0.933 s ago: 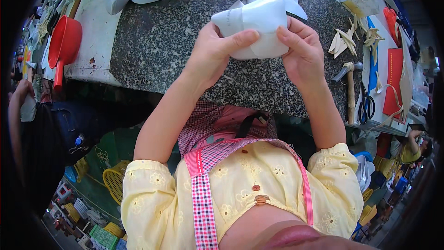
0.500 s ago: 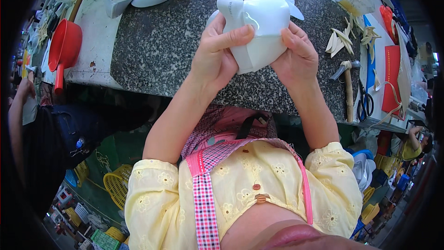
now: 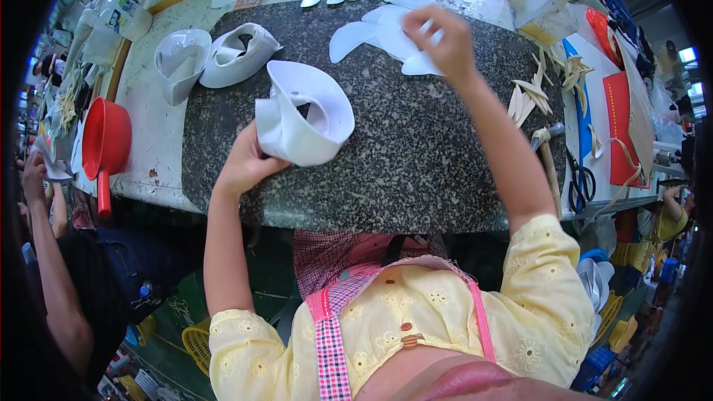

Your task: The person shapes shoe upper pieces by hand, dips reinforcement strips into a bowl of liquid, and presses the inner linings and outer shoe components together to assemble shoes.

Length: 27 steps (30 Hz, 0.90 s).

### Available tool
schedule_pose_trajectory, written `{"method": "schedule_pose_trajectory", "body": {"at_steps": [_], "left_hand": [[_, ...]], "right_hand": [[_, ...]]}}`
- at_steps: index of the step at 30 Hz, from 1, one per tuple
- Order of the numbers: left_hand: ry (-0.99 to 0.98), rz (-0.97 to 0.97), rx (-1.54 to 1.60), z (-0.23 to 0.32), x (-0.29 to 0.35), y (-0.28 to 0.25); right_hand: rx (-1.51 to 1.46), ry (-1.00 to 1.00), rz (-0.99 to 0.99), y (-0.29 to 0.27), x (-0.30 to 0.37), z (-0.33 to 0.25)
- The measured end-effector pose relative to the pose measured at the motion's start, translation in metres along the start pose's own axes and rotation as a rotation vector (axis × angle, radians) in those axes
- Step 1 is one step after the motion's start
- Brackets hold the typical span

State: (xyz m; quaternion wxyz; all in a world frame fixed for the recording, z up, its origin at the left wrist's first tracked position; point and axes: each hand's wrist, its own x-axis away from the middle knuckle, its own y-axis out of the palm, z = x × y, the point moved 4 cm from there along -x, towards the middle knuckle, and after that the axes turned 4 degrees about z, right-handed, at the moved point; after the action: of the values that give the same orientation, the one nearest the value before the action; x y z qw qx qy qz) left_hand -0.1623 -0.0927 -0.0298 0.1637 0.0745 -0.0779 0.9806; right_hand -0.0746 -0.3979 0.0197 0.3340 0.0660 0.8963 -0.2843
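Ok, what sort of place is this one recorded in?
Probably a workshop or factory floor: a dark speckled stone slab forms the work surface, a hammer and black-handled scissors lie toward its right side, and flat white shaped pieces overlap near its far side.

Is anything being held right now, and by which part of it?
The left grip holds a white shoe-like shell by its lower left side; the right grip is too blurred to tell.

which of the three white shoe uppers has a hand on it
The right-hand upper, nearest the person: the left hand grips its lower left side. The leftmost upper and the middle upper sit farther back, untouched.
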Motion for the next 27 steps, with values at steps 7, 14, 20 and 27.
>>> {"method": "schedule_pose_trajectory", "body": {"at_steps": [7,14,20,27], "left_hand": [[0.053,-0.009,0.140,0.016,0.011,-0.021],[0.141,0.333,0.077,0.007,0.021,-0.057],[0.293,0.430,0.149,0.028,0.015,-0.059],[0.315,0.567,0.223,0.092,-0.039,-0.018]], "right_hand": [[0.325,0.550,-0.040,-0.007,-0.089,0.195],[0.364,0.728,-0.103,0.010,-0.124,0.254],[-0.208,0.288,0.480,-0.037,-0.178,0.166],[-1.225,0.318,-0.038,0.055,-0.112,-0.024]]}}
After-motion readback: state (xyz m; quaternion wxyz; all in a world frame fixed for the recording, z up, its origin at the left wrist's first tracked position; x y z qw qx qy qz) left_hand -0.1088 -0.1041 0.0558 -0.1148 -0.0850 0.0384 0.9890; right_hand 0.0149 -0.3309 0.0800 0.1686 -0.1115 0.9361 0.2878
